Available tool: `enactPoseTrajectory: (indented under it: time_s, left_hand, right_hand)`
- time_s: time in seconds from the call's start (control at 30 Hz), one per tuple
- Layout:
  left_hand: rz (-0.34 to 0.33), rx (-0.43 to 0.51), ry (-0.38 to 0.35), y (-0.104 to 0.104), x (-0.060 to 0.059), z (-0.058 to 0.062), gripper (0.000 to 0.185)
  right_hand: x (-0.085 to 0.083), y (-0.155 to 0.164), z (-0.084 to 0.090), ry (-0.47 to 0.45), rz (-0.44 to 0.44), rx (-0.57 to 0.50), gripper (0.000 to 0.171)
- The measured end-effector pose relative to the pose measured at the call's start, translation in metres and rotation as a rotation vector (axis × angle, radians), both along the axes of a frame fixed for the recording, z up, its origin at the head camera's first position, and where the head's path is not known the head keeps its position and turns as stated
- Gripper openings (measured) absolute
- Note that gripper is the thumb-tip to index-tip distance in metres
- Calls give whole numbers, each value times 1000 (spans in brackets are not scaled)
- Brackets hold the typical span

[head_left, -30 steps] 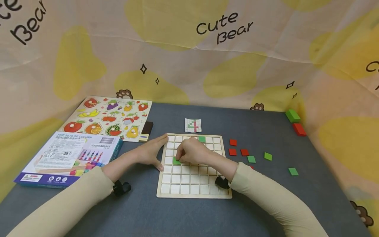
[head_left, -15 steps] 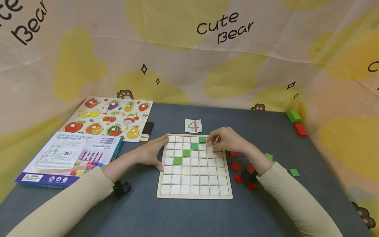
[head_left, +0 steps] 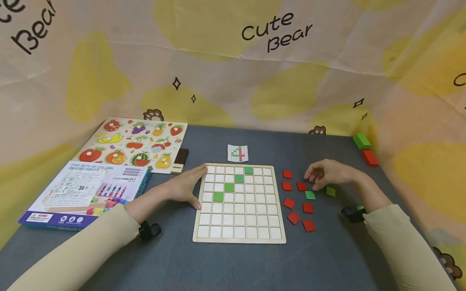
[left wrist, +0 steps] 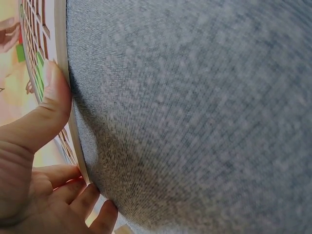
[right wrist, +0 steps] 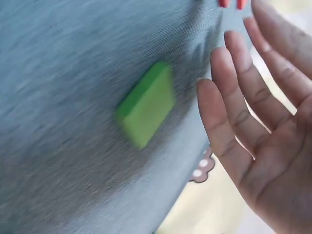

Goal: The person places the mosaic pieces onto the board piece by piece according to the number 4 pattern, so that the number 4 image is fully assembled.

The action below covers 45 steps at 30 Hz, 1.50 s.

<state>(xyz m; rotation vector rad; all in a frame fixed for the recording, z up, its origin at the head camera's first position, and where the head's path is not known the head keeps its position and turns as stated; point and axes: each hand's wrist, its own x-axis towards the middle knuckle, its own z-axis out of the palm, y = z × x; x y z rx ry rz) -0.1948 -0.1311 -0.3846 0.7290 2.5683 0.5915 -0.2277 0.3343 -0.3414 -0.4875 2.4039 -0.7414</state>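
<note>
A wooden grid board [head_left: 239, 220] with white cells lies in the middle of the head view. On it, several green tiles [head_left: 229, 187] form a diagonal. My left hand [head_left: 183, 186] rests against the board's left edge, thumb and fingers spread; the left wrist view shows the thumb [left wrist: 56, 92] on the frame. Right of the board, my right hand [head_left: 332, 173] hovers over loose tiles, fingers loosely bent and holding nothing. A green tile [head_left: 310, 195] and a red tile [head_left: 301, 186] lie just below its fingertips. In the right wrist view, a blurred green tile [right wrist: 148, 107] lies beside the fingers.
A small pattern card [head_left: 237, 153] lies behind the board. Several red tiles [head_left: 308, 208] are scattered to its right. At left are a fruit puzzle board [head_left: 125, 135], a boxed set [head_left: 127, 178] and a dark brown block [head_left: 182, 155]. Green [head_left: 362, 141] and red blocks [head_left: 369, 158] stand far right.
My right hand has moved from a green tile on the board's left, past its upper right corner, to the loose tiles. The left hand has stayed at the edge.
</note>
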Motion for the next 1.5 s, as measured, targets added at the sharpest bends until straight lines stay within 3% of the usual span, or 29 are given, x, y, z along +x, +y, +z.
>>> enactPoseTrajectory:
  time_s: [0.13, 0.5, 0.77, 1.07, 1.27, 1.5]
  left_hand:
    - [6, -1, -3, 0, 1, 1, 118]
    - [4, 9, -3, -1, 1, 1, 119]
    - [-2, 15, -2, 0, 1, 2, 119]
    - [8, 14, -16, 1, 1, 2, 118]
    - [-1, 10, -8, 1, 3, 3, 118]
    - [-12, 18, 8, -1, 4, 3, 118]
  right_hand:
    - [4, 5, -5, -20, 18, 9, 34]
    - [7, 1, -17, 82, 78, 98, 32]
    - [6, 1, -16, 114, 54, 95, 21]
    - [1, -2, -8, 100, -16, 9, 17]
    - [3, -33, -13, 198, -77, -82, 21]
    - [14, -105, -18, 276, 25, -127, 19]
